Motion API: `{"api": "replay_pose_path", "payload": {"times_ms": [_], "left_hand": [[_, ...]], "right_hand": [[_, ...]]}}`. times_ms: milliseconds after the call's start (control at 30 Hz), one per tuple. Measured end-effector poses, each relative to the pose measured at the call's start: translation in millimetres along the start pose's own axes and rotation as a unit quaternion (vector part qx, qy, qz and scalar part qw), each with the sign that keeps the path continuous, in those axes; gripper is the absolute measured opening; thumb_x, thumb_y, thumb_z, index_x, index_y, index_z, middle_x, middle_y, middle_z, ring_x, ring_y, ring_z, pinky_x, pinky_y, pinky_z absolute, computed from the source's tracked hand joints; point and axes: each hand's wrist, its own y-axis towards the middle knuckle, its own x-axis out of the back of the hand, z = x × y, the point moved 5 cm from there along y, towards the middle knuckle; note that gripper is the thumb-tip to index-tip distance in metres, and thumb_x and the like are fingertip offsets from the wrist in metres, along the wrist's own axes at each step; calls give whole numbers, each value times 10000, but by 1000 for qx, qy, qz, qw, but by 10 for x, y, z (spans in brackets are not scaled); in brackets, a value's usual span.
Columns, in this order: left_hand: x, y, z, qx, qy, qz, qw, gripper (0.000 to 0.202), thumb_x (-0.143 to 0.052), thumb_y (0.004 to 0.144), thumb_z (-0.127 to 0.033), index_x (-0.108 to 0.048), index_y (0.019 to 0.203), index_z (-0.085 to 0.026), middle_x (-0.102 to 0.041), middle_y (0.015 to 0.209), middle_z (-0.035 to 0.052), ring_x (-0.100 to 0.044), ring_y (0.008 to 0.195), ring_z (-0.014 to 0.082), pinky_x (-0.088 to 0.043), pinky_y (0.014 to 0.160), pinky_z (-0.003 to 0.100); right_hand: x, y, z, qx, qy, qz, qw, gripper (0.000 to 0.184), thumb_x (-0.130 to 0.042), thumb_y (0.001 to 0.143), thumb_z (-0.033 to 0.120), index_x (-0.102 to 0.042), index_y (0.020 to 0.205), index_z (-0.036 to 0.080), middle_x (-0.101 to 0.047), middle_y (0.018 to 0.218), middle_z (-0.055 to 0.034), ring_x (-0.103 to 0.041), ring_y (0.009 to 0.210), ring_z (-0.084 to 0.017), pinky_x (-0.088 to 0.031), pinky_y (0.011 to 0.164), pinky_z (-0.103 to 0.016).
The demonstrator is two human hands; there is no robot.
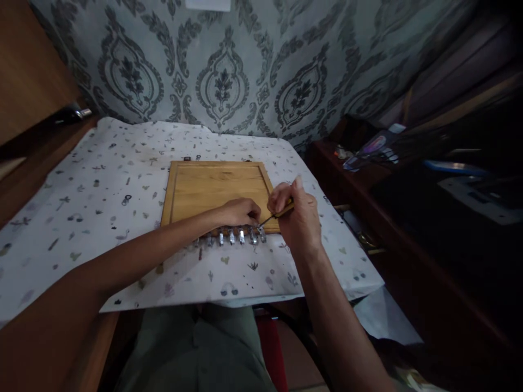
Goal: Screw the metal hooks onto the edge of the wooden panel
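- Hands first: the left hand (pixel 241 211) lies palm down over the near edge of a wooden panel (pixel 216 188), its fingers curled; whether they pinch anything cannot be told.
- Right hand (pixel 301 218), just beside it, is closed around the yellow-and-dark handle of a thin-shafted tool (pixel 285 209), thumb pointing up.
- At far left stands a piece of wooden furniture (pixel 36 65), with a dark object with a silvery end (pixel 70 115) at its lower edge.
- Next comes the worktop (pixel 93 207), under a white cover printed with small figures; it spreads beneath both forearms.
- Near its middle, the panel lies flat, its raised frame showing at the sides and far edge.
- Along the panel's near edge runs a row of shiny metal pieces (pixel 231 236), jutting toward the person. The tool's shaft slants down and left to the right end of this row, beside the left fingertips; exact contact is too small to tell.
- Behind the worktop rises a patterned grey wall (pixel 223 90), with a white object (pixel 208 4) cut off at the top.
- Below the near edge shows grey-green clothing (pixel 196 348), with something red (pixel 272 348) to its right.
- Farthest right, dark reddish furniture (pixel 412 272) carries blurred odds and ends, one of them a blue object (pixel 455 167).
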Motion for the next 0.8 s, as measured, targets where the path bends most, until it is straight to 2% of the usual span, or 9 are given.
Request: {"api": "replay_pose_path", "payload": {"times_ms": [67, 133, 233, 300, 400, 567, 800], "left_hand": [[3, 6, 6, 2, 4, -2, 1000, 91, -646, 808, -193, -709, 767, -141, -654, 714, -14, -570, 713, 127, -370, 675, 242], [5, 8, 9, 5, 5, -3, 1000, 92, -653, 815, -198, -710, 772, -140, -663, 728, -12, -576, 713, 129, -367, 671, 247], [12, -3, -1, 10, 3, -3, 1000, 76, -658, 819, -190, -707, 794, -138, -656, 730, -19, -569, 716, 126, -364, 663, 243], [19, -15, -14, 15, 2, -2, 1000, 57, -660, 810, -170, -702, 788, -138, -649, 719, -25, -561, 710, 122, -363, 659, 239], [28, -29, -26, 25, 3, 0, 1000, 51, -666, 800, -161, -704, 772, -140, -662, 719, -27, -561, 696, 119, -361, 652, 239], [19, -15, 4, 40, 6, 2, 999, 69, -674, 801, -184, -727, 804, -140, -698, 742, -11, -588, 702, 128, -373, 650, 239], [4, 2, 17, 38, 6, 2, 999, 88, -665, 806, -159, -748, 835, -148, -701, 753, -7, -598, 725, 128, -383, 663, 230]], "right_hand": [[-6, 31, 12, 14, 6, 13, 1000, 680, -707, 852, 707, -522, 412, 222, -583, 620, -27, -535, 578, -117, -441, 571, -292], [-21, 50, 5, 15, 11, 19, 1000, 689, -701, 848, 719, -502, 408, 227, -589, 595, -29, -540, 559, -121, -431, 540, -292], [-73, 53, -29, -5, 28, 34, 999, 709, -644, 881, 740, -440, 420, 242, -403, 406, 35, -363, 390, -95, -299, 421, -286], [-115, 36, -40, -6, 36, 33, 999, 718, -616, 889, 760, -402, 432, 249, -281, 356, 73, -239, 341, -79, -213, 389, -285], [-149, -12, -34, 17, 22, -15, 999, 723, -602, 883, 777, -368, 443, 253, -252, 370, 82, -209, 344, -74, -183, 390, -286], [-150, -122, -26, 58, -28, -128, 990, 706, -547, 943, 733, -350, 466, 252, -278, 408, 69, -271, 374, -88, -199, 417, -291], [-156, -125, -7, 60, -30, -155, 986, 701, -547, 934, 745, -338, 481, 253, -266, 417, 76, -251, 381, -89, -175, 431, -296]]}}
